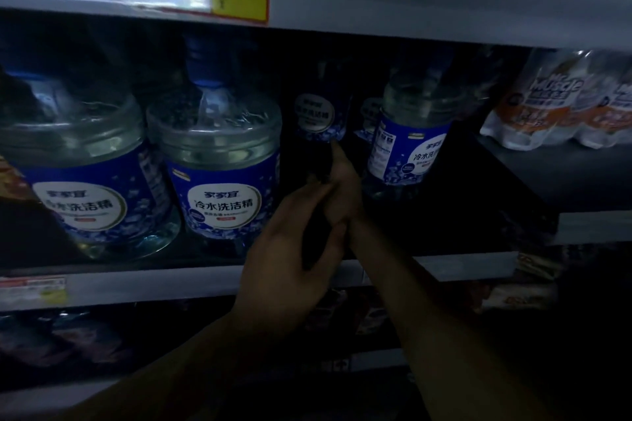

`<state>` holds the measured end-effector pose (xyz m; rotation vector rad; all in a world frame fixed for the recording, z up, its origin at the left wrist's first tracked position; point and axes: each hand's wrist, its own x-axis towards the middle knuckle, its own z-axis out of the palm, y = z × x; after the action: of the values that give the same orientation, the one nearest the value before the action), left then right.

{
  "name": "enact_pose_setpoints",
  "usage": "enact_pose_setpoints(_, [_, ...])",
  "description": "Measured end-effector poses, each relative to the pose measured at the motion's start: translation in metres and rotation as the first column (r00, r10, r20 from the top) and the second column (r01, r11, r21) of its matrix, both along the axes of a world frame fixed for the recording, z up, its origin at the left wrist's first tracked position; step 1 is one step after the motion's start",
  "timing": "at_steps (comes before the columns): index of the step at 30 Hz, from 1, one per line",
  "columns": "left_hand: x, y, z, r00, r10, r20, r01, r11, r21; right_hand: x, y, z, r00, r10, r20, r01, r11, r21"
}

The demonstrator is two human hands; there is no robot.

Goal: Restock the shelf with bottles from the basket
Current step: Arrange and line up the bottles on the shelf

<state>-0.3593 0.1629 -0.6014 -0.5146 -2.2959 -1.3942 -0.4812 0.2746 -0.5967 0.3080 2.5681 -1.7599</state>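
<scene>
Bottle (319, 116), blue label with white oval, lower body lost in shadow, right of two large jugs (219, 164); left hand (294, 249) and right hand (345, 188) both clamped round it.

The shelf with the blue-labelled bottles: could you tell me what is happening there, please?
A person holds the middle bottle in a gap on the shelf, between a large bottle and a smaller bottle. The left hand grips its dark lower part; the right hand touches it, grip too dim to tell.
</scene>
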Motion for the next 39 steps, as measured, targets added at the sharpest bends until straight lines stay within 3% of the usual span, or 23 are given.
enact_pose_setpoints(1, [0.003, -0.001, -0.002, 1.000, 0.004, 0.017, -0.004, 1.000, 0.008, -0.010, -0.001, -0.005, 0.995, -0.051, -0.087, 0.058, 0.995, 0.075])
enact_pose_setpoints(4, [0.009, -0.003, -0.005, 0.998, 0.027, 0.058, -0.029, 0.999, 0.031, -0.028, -0.004, -0.027, 0.963, 0.058, -0.264, -0.003, 0.979, 0.205])
enact_pose_setpoints(15, [0.016, -0.010, -0.006, 0.992, 0.062, 0.108, -0.069, 0.995, 0.068, -0.036, -0.007, -0.020, 0.958, -0.048, -0.282, 0.097, 0.982, 0.162])
enact_pose_setpoints(19, [0.015, -0.010, -0.005, 0.995, 0.038, 0.095, -0.041, 0.999, 0.032, -0.034, -0.007, -0.026, 0.933, 0.077, -0.352, 0.037, 0.951, 0.307])
enact_pose_setpoints(22, [0.015, -0.010, -0.007, 0.995, 0.042, 0.095, -0.045, 0.999, 0.030, -0.035, -0.006, -0.030, 0.930, 0.203, -0.308, -0.036, 0.881, 0.472])
enact_pose_setpoints(25, [0.014, -0.010, -0.008, 0.993, 0.052, 0.110, -0.057, 0.997, 0.046, -0.040, -0.008, -0.029, 0.951, 0.221, -0.215, -0.059, 0.815, 0.577])
enact_pose_setpoints(35, [0.015, -0.012, -0.008, 0.991, 0.036, 0.130, -0.040, 0.999, 0.033, -0.037, -0.007, -0.025, 0.960, 0.217, -0.180, -0.092, 0.845, 0.527])
enact_pose_setpoints(39, [0.016, -0.011, -0.008, 0.992, 0.035, 0.118, -0.040, 0.998, 0.041, -0.020, -0.006, -0.019, 0.956, 0.241, -0.165, -0.079, 0.757, 0.649])
